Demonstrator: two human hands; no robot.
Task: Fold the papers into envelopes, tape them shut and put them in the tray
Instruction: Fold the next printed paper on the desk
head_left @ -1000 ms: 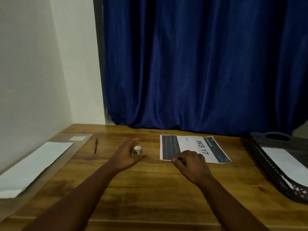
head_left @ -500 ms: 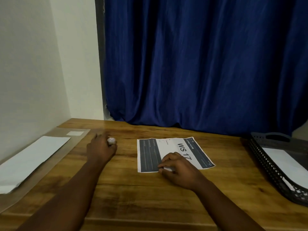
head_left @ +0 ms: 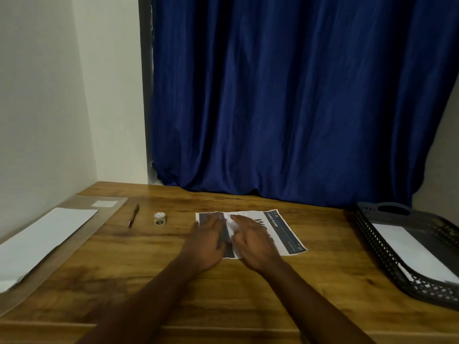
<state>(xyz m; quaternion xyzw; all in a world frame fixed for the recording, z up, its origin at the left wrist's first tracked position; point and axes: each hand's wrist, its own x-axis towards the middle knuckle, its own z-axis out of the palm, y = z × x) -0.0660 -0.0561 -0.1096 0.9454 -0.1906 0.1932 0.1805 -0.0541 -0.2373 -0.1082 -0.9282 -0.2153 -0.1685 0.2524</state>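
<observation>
Both your hands lie flat on the printed sheet at mid-table.

Nearest you, the grained brown wooden table lies bare to its front edge. Your left hand and right hand rest palm-down, fingers spread, gripping nothing, on the white rectangular paper with dark printed bands. To the right the black perforated plastic tray holds a plain white sheet, well apart. To the left lie a small white tape roll, a slim dark pen and a long white paper strip. Beyond hangs a pleated blue curtain.
</observation>
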